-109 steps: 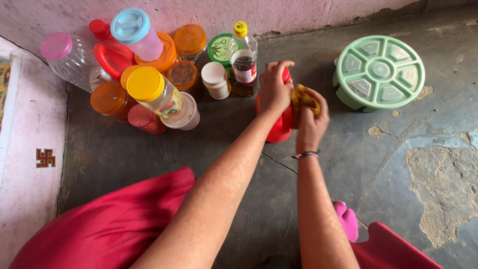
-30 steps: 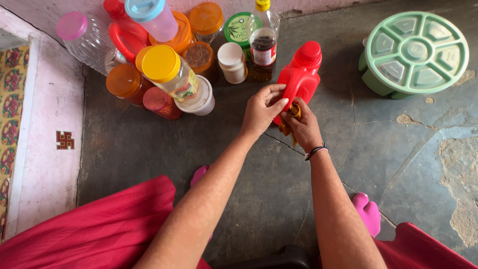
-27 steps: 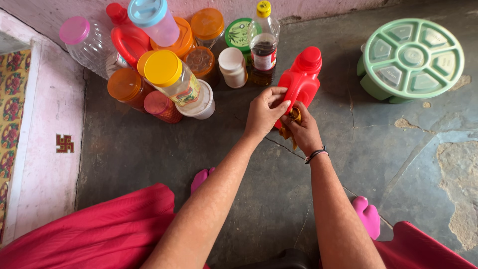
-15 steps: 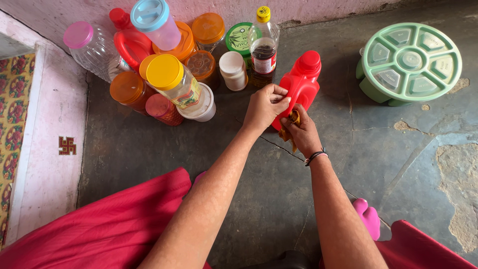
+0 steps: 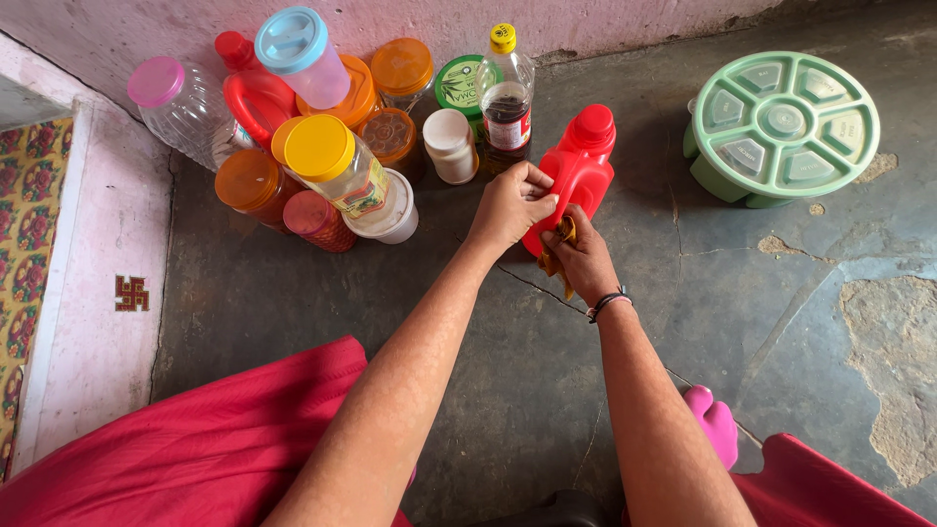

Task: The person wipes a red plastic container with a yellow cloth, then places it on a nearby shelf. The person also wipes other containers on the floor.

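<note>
A red plastic jug [image 5: 584, 161] with a red cap stands on the dark stone floor. My left hand [image 5: 509, 204] grips its side near the handle. Just below it, my right hand [image 5: 584, 260] presses a crumpled yellow cloth [image 5: 557, 256] against the jug's lower part. A dark bangle sits on my right wrist.
A cluster of jars and bottles [image 5: 332, 146] with coloured lids stands left of the jug by the pink wall, with a dark-liquid bottle [image 5: 507, 93] beside it. A round green compartment box [image 5: 783, 122] sits at the right. Red fabric [image 5: 195, 449] covers my lap.
The jug has been lowered onto the floor and stays put. My right hand with the cloth has shifted slightly along the jug's lower side; the view has moved a little.
</note>
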